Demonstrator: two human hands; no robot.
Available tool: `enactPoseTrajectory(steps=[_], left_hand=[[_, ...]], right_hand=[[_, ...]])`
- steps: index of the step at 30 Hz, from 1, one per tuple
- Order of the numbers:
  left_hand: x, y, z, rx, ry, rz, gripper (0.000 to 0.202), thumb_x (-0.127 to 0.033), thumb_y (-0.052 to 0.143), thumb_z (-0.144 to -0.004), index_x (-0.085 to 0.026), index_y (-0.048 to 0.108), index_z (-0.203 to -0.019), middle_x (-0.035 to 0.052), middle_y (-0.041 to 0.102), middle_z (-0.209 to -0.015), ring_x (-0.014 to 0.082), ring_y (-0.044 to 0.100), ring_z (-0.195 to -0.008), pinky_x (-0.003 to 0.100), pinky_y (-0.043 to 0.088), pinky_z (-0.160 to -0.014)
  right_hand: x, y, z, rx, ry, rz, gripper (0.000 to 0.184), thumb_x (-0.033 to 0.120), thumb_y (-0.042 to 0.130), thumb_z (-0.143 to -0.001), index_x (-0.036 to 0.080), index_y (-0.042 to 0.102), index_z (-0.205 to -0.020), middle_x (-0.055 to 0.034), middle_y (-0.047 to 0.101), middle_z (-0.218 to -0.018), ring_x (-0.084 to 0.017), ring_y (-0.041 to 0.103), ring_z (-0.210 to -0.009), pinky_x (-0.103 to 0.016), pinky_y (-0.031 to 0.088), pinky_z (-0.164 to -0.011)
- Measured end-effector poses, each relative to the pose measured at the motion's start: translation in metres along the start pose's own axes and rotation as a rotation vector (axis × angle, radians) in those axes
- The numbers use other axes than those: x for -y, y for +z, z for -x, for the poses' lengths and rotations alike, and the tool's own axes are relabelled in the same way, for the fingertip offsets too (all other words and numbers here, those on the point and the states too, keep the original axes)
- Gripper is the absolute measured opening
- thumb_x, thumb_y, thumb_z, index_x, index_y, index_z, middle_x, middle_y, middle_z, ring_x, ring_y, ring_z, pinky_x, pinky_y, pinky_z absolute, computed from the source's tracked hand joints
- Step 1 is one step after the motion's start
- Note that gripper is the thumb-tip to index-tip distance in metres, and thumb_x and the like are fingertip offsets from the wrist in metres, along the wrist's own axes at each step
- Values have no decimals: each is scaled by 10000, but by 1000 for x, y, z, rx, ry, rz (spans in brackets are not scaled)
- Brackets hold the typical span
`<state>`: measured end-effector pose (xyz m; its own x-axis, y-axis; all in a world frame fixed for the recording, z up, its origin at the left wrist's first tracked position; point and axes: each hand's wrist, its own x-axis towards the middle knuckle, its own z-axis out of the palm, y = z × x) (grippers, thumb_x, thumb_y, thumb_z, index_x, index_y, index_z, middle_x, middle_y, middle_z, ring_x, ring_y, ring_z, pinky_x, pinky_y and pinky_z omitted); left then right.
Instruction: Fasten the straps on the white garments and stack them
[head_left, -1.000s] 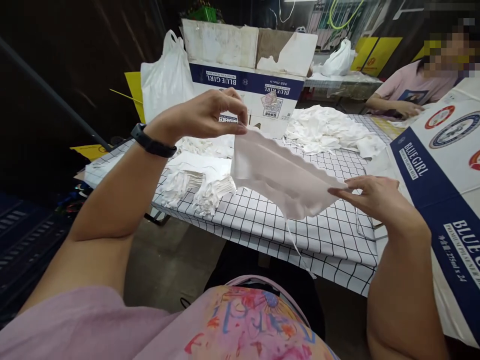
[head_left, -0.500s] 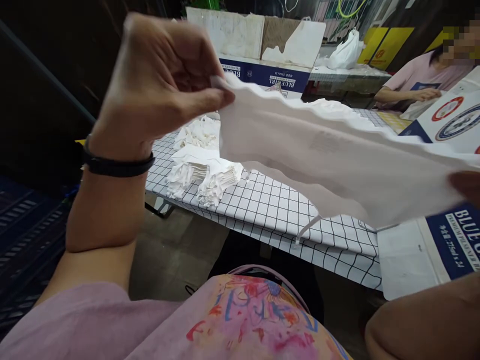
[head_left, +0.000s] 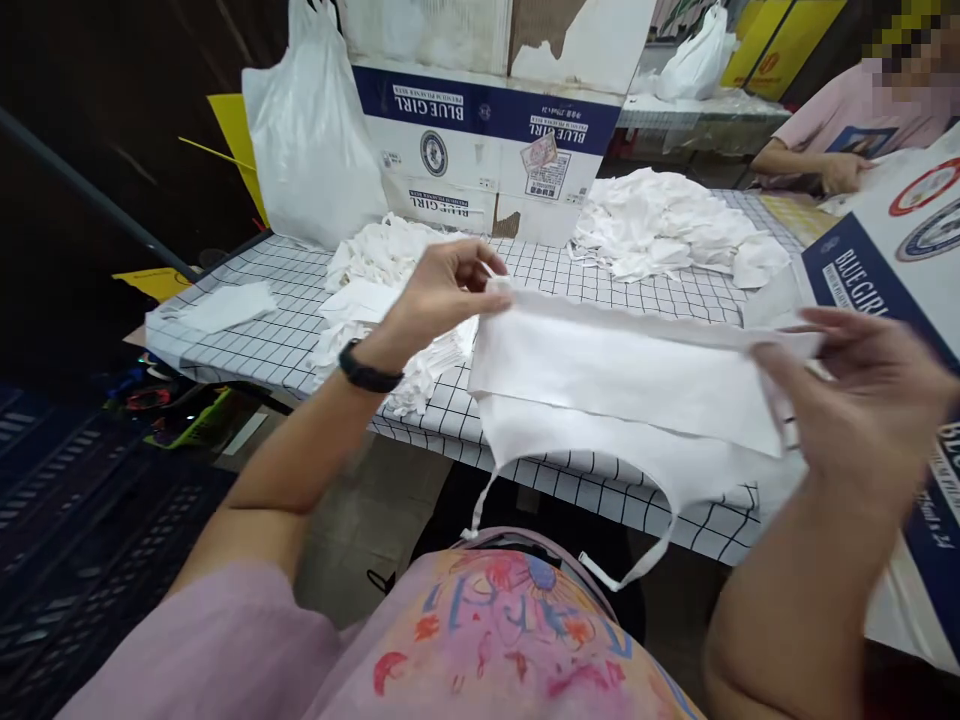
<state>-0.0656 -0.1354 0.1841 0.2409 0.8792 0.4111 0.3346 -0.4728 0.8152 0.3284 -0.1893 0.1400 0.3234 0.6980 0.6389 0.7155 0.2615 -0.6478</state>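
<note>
Stretched between both hands over the front of the checked table (head_left: 540, 265) is a white strappy camisole (head_left: 615, 370), its body folded over and its thin straps hanging down towards my lap. My left hand (head_left: 450, 295), closed in a pinch, grips its upper left corner. The upper right corner is between the thumb and fingers of my right hand (head_left: 862, 400), which is slightly blurred. Partly hidden behind my left hand, a stack of folded white garments (head_left: 439, 365) lies on the table. Behind it is a heap of white garments (head_left: 375, 250).
A carton (head_left: 480, 140) stands at the back, with a white plastic bag (head_left: 307, 150) to its left. A loose white pile (head_left: 660, 225) lies behind the camisole. Another carton (head_left: 847, 270) is close on my right. Beyond it, a person's hand (head_left: 844, 172) handles white cloth.
Both hands have lowered and moved away from me with the camisole, which now hangs flatter with both straps showing. My right hand has come fully into view. The camera shows more of the table.
</note>
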Motion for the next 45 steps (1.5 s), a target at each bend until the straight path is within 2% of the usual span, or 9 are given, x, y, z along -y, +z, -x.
enactPoseTrajectory(steps=[6,12,16,19,22,26,31,36,45], left_hand=[[129,65,-52,9,-304,-199,191,-69,759,-597,-185,650,-702,-50,502,-604,127,478,-610,303,384,-623],[190,95,-82,75,-318,-455,284,35,667,-611,-191,627,-779,18,580,-740,217,564,-792,375,437,-794],[179,94,-57,47,-193,-477,232,-21,679,-698,-195,610,-835,86,645,-987,249,582,-970,396,448,-871],[148,93,-13,224,-273,-361,234,-235,670,-873,-200,541,-681,46,629,-776,195,564,-762,367,440,-759],[123,98,38,372,-373,-391,410,-430,682,-906,-195,541,-602,43,606,-682,208,553,-737,376,420,-743],[117,106,84,294,-386,-531,249,-335,751,-826,-189,613,-679,86,683,-942,305,578,-1018,424,418,-845],[118,106,94,226,-461,-309,119,-162,653,-803,-192,631,-690,26,695,-751,207,633,-786,363,454,-768],[111,104,97,112,-531,-98,95,-91,655,-757,-184,635,-756,-29,646,-593,146,604,-615,308,461,-680],[106,90,99,92,-778,527,334,-52,735,-730,-164,590,-1010,-54,656,-645,86,585,-496,227,482,-540]], right_hand=[[-76,115,-14,363,318,-1,359,313,817,-679,199,772,-1016,-88,728,-965,-233,636,-853,-410,529,-875],[-109,169,-24,464,306,202,423,218,756,-724,145,751,-1141,-112,710,-1067,-234,661,-900,-442,531,-958],[-89,156,5,401,237,253,418,257,758,-784,155,749,-1190,-192,628,-1314,-268,651,-1013,-457,533,-939],[-54,133,48,440,161,127,269,347,699,-881,204,771,-1098,-128,696,-1155,-240,682,-887,-425,575,-831],[-17,114,98,591,108,-22,225,402,641,-962,251,768,-1070,-87,735,-1035,-231,692,-825,-421,585,-811],[13,104,153,939,247,-243,233,443,627,-984,265,767,-1039,-69,770,-928,-249,728,-797,-415,598,-779],[27,101,185,1087,420,-334,305,500,614,-983,254,772,-1072,-77,797,-981,-275,776,-833,-436,634,-802],[42,118,193,967,545,-381,415,583,611,-964,229,741,-1137,-71,784,-870,-252,763,-688,-396,646,-667],[63,160,186,1065,823,-647,491,629,690,-884,184,610,-1074,14,673,-627,-88,515,-350,-182,329,-311]])
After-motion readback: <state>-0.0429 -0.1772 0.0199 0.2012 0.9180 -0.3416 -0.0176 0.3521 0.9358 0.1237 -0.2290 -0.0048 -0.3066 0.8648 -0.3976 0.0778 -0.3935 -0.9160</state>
